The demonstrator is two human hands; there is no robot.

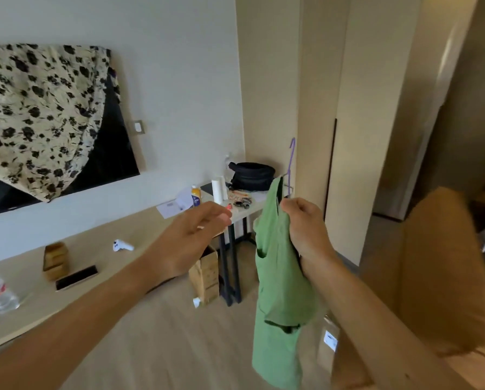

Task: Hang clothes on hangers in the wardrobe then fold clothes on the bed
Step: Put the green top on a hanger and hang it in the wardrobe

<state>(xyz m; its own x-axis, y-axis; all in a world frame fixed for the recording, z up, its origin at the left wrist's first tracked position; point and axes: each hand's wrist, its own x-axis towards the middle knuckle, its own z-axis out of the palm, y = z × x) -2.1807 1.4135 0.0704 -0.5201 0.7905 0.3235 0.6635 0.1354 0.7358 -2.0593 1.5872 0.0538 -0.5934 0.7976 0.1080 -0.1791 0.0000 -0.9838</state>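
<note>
Your right hand (pixel 306 232) grips the green garment (pixel 278 277) near its top, and it seems to grip the purple hanger (pixel 291 159) too. The hanger's hook stands up above your fist. The garment hangs straight down, so its long axis is vertical. Your left hand (pixel 190 237) is open with loose fingers, just left of the garment, and holds nothing. The wardrobe (pixel 376 136) stands ahead on the right, nearer your right hand, and I judge its door is closed. Farther off, a small table (pixel 242 214) bears a black bag (pixel 252 175).
</note>
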